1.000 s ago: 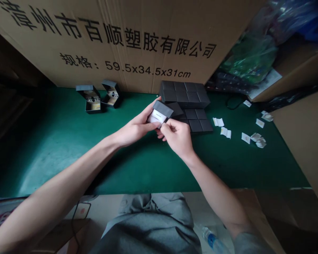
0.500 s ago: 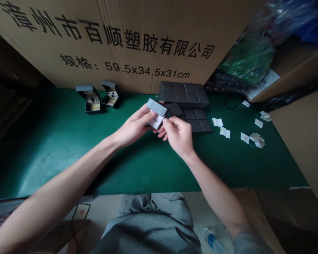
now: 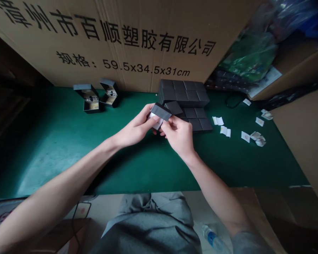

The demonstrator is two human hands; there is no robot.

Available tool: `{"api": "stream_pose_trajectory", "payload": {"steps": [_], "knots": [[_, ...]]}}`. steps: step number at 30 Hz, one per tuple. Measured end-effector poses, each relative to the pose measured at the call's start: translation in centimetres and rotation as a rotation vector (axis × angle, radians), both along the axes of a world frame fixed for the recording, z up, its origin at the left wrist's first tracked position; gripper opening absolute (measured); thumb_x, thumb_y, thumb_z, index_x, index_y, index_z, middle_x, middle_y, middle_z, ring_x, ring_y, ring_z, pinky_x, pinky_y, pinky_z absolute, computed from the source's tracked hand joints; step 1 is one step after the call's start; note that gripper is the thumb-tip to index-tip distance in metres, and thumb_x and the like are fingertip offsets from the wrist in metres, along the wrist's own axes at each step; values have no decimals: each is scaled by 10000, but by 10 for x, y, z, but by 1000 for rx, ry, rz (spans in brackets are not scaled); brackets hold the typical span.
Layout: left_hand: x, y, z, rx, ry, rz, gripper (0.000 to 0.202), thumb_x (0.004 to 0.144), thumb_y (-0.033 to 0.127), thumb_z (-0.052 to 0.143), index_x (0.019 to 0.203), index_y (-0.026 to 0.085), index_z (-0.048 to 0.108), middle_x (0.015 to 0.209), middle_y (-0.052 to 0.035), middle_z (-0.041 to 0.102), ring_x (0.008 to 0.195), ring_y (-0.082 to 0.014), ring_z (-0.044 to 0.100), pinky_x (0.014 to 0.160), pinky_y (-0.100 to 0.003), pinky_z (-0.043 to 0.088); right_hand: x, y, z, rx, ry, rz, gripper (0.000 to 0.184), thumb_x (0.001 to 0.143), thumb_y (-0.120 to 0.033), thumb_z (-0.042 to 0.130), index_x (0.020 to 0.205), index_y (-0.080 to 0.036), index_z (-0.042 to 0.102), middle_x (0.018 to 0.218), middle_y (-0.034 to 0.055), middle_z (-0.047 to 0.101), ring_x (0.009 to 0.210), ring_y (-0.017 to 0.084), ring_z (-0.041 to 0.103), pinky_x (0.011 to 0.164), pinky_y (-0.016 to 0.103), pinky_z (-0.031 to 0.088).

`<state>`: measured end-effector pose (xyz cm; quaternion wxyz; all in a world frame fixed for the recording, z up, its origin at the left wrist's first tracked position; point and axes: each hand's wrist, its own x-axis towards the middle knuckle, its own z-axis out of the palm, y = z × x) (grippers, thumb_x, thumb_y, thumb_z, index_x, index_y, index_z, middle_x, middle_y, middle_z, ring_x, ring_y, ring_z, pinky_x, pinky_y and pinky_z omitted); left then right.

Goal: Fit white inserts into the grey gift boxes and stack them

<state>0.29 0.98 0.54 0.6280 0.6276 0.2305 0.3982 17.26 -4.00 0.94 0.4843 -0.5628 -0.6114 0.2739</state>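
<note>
A small black jewelry box (image 3: 161, 112) with its lid raised is held above the green table; a white insert (image 3: 155, 122) shows inside. My left hand (image 3: 136, 128) grips the box from the left, its thumb resting on the white insert. At the box's right side, my right hand (image 3: 178, 134) is closed, thumb and curled fingers pinching at its edge; the fingertips are partly hidden. Just behind my hands, several closed black boxes (image 3: 184, 91) stand in stacked rows. Two opened black boxes (image 3: 91, 102) sit farther back on the left.
A large printed cardboard carton (image 3: 127, 38) walls off the back of the green table (image 3: 55, 148). Several white paper pieces (image 3: 246, 137) lie at right. Plastic bags (image 3: 250, 58) are heaped at the back right. A bottle (image 3: 212, 238) lies below the table edge.
The box's lid has tipped, now showing its darker face and covering more of the white insert. Both hands stay around the box, shifted only slightly.
</note>
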Motion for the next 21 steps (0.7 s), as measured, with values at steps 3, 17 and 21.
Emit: {"api": "stream_pose_trajectory", "payload": {"steps": [3, 17, 21], "knots": [[1, 1, 0, -65, -38, 21, 298, 988, 455, 689, 1125, 211, 586, 953, -28, 637, 795, -141, 607, 678, -259, 541, -1, 1, -1, -28, 92, 49, 266, 965, -371, 588, 753, -217, 632, 671, -10, 743, 620, 135, 747, 522, 196, 578], [2, -5, 12, -234, -107, 9, 227, 952, 371, 722, 1049, 191, 623, 893, -26, 645, 749, -146, 619, 637, -263, 538, -2, -1, -2, -108, 312, 146, 356, 971, -507, 623, 766, -216, 627, 665, -15, 716, 586, 109, 711, 553, 212, 622], [1, -4, 11, -244, -106, 12, 235, 954, 372, 724, 1049, 191, 609, 906, -27, 644, 746, -141, 621, 632, -257, 536, -2, -1, -2, -93, 323, 152, 367, 975, -511, 623, 760, -215, 636, 663, -16, 715, 588, 105, 709, 557, 208, 621]]}}
